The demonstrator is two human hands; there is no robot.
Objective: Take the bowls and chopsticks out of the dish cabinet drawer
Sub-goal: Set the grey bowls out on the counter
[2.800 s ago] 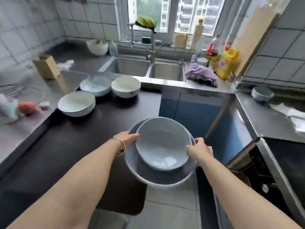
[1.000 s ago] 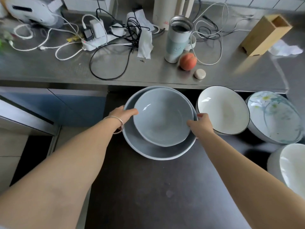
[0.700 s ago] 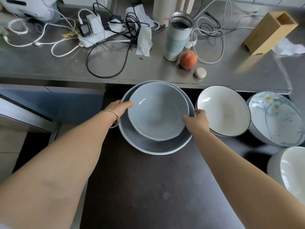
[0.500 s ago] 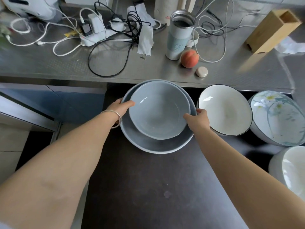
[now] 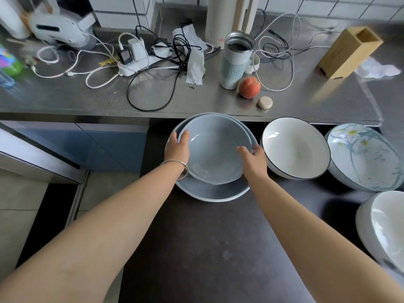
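Note:
Two grey bowls sit nested on the dark countertop: a large grey bowl with a smaller grey bowl inside it. My left hand grips the smaller bowl's left rim, thumb inside. My right hand grips its right rim the same way. The smaller bowl lies tilted toward me within the large one. To their right stand a white bowl with a black rim, a flower-patterned bowl and a white bowl. No chopsticks are visible.
Behind the bowls runs a raised steel counter with a tumbler, a peach, a power strip with tangled cables, and a wooden holder. Blue cabinet fronts and the floor lie to the left.
The nested grey bowls have come down onto the dark counter beside the white bowl. Both hands have shifted along the rims to hold the smaller bowl, which now tilts toward me.

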